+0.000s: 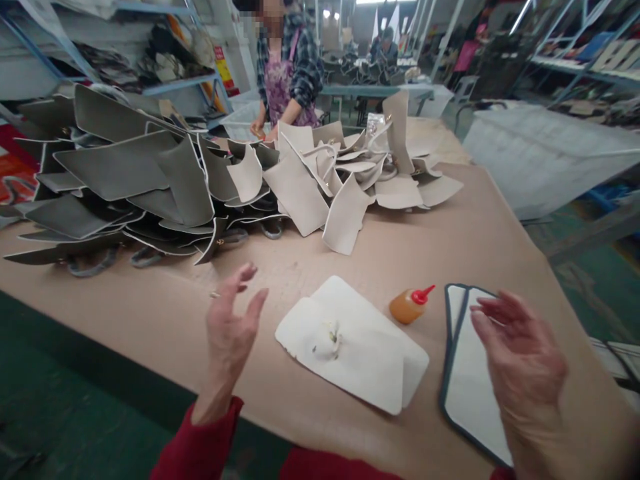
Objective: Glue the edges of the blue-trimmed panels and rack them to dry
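Note:
My left hand [231, 327] hovers above the brown table [450, 240], fingers spread and empty, left of a white flat panel [350, 343] smeared with glue near its middle. My right hand [520, 353] is raised with loosely curled fingers, holding nothing, over a white panel with dark edging [467, 373] at the table's near right. A small orange glue bottle with a red nozzle [411, 304] lies on its side between the two panels.
A big heap of grey cut pieces [125, 173] fills the table's left; beige pieces [320, 180] pile in the middle. Another person in a plaid shirt and apron [290, 67] works at the far end. Shelving [165, 60] stands left, a grey bin [540, 153] right.

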Demonstrator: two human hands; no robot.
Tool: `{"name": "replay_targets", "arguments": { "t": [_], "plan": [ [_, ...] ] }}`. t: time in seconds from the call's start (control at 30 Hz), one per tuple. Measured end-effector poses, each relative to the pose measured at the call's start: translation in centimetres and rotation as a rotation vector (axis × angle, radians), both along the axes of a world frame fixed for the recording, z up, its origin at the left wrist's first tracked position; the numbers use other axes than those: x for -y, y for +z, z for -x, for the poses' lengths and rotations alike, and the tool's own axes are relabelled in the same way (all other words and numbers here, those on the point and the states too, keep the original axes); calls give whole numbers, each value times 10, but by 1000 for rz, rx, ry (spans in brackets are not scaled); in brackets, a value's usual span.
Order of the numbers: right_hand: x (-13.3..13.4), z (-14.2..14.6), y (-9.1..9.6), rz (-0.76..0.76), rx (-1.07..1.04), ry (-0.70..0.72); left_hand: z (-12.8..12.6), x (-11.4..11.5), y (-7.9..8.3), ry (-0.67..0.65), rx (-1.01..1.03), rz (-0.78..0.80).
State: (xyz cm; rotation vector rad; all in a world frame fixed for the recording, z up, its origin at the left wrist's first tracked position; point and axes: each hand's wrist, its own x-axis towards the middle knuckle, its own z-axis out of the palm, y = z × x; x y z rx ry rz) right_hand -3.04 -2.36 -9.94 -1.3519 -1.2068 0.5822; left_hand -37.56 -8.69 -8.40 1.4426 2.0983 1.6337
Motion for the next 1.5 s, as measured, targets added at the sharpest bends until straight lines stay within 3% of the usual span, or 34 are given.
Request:
{"name": "replay_targets", "arguments": {
  "t": [0.03, 0.1, 0.2, 0.3, 0.4, 0.6, 0.83, 1.0, 1.13, 1.5],
  "plan": [
    [4, 5, 6, 2, 30, 50, 8, -5, 7, 22, -39, -16],
    [13, 12, 1, 157, 134, 181, 21, -16, -1, -40, -6, 62],
    [28, 17, -39, 464, 208, 262, 31, -27, -55, -185, 286, 354],
    [38, 19, -79, 547, 198, 237, 28, -31, -109, -210, 435, 483],
    [37, 21, -97, 552, 180, 260, 21, -32, -129, -265, 466, 530],
    [28, 26, -106, 562, 193, 362, 18, -42, -118, -351, 457, 601],
    [47, 35, -116, 549, 270, 495, 20, -33, -107, -347, 484, 618],
    [53, 43, -100, 551, 311, 571, 16, -26, -92, -392, 555, 618],
    [50, 49, -85, 514, 337, 597, 12, -26, -91, -406, 596, 619],
    [21, 40, -69, 415, 344, 501, 30, -27, -87, -237, 851, 459]
  ]
}}
